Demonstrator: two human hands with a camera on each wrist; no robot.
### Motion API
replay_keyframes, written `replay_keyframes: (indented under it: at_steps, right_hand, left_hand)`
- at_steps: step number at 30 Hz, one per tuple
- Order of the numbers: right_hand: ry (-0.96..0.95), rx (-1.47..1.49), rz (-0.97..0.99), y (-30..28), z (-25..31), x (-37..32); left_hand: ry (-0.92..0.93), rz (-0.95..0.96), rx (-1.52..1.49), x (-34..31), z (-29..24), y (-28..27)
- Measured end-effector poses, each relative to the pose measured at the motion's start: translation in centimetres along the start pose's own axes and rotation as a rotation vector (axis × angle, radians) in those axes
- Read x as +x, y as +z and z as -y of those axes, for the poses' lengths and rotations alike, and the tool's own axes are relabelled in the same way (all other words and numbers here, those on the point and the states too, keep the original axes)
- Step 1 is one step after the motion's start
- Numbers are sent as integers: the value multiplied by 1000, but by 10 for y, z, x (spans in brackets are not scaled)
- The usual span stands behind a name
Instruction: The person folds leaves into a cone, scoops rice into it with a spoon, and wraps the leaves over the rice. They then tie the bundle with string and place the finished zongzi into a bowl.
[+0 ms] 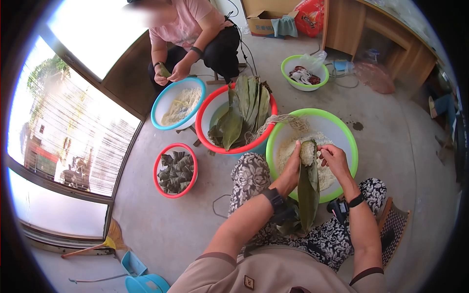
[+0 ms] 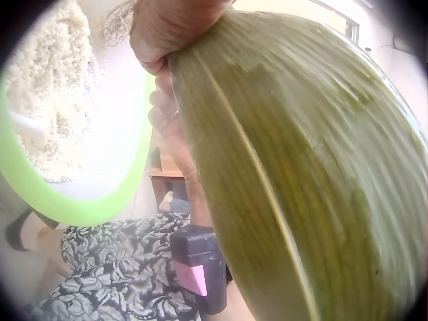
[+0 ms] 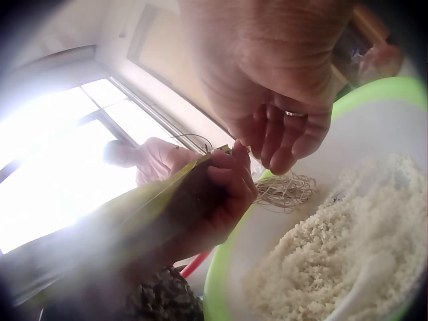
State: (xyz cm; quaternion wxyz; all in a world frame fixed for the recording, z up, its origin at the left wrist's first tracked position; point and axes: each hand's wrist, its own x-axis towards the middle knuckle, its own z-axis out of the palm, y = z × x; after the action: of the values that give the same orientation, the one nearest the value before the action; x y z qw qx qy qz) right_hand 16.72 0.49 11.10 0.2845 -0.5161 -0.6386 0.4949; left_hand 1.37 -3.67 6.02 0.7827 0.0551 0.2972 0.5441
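My left hand (image 1: 293, 167) grips a long green leaf (image 2: 267, 174), its upper end folded into a pocket that holds white rice (image 1: 308, 153). The leaf's tail hangs down over my lap. Close to the pocket's right side is my right hand (image 1: 336, 161), fingers bent and fingertips right at the leaf's top end; I cannot tell whether they pinch anything. Both hands are over a white bowl with a green rim (image 1: 355, 146). Loose rice (image 3: 334, 247) fills its bottom, with a white spoon (image 3: 364, 287) lying in it. Pale string (image 1: 293, 123) drapes over its far rim.
A red-rimmed basin (image 1: 200, 129) of leaves adjoins the bowl. A smaller red-rimmed basin (image 1: 196, 168) contains several wrapped leaf parcels (image 1: 176, 172). Across from me another person (image 1: 188, 24) holds a leaf over a blue-rimmed rice basin (image 1: 154, 110). A green bowl (image 1: 288, 80) with dark red pieces stands farther back.
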Motion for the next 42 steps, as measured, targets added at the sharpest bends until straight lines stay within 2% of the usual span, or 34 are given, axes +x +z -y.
replay_keyframes:
  at_steps: [6,9,12,18,32,35,42]
  right_hand:
    - [-13,-3,8,0,-5,1]
    - [-17,10,13,0,-10,3]
    - [-25,13,16,0,-14,2]
    - [-38,-45,35,-2,-14,2]
    - [-100,-64,23,-4,-24,2]
    - [-105,-50,21,-4,-25,1]
    - [-84,-87,26,-4,-20,-3]
  left_hand:
    - [12,74,-28,0,-1,1]
    - [48,71,24,-6,-4,6]
    - [2,29,21,-9,-5,7]
    - [48,113,42,-1,-2,-2]
    - [64,28,54,17,6,-24]
    - [66,-41,48,6,1,-9]
    - [44,-6,41,12,2,-21]
